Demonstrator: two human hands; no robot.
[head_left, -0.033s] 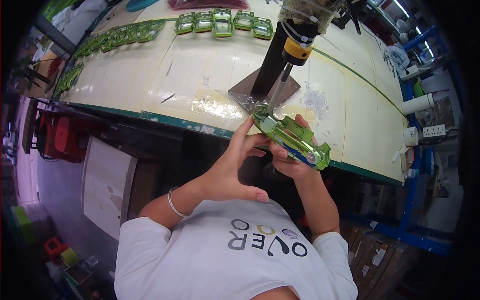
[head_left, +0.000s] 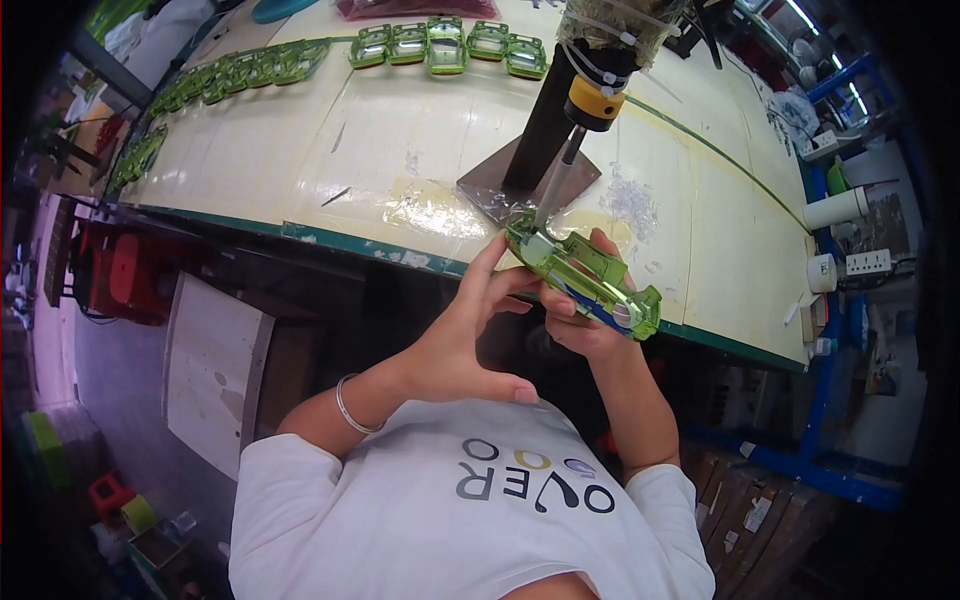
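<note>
A translucent green plastic shell, with silver and blue parts inside, is tilted over the front edge of the table. My right hand grips it from below and from the right, its fingers wrapped around the side. My left hand is spread, thumb well apart; its fingertips touch the shell's far left end and underside. From above, the shaft of a powered driver with a yellow and black collar comes down onto that far end of the shell. Whether its tip meets a screw is hidden.
A black post on a square metal base plate stands behind the shell. Several similar green shells line the table's back and left side. A white-sided box stands below left; power sockets are at right.
</note>
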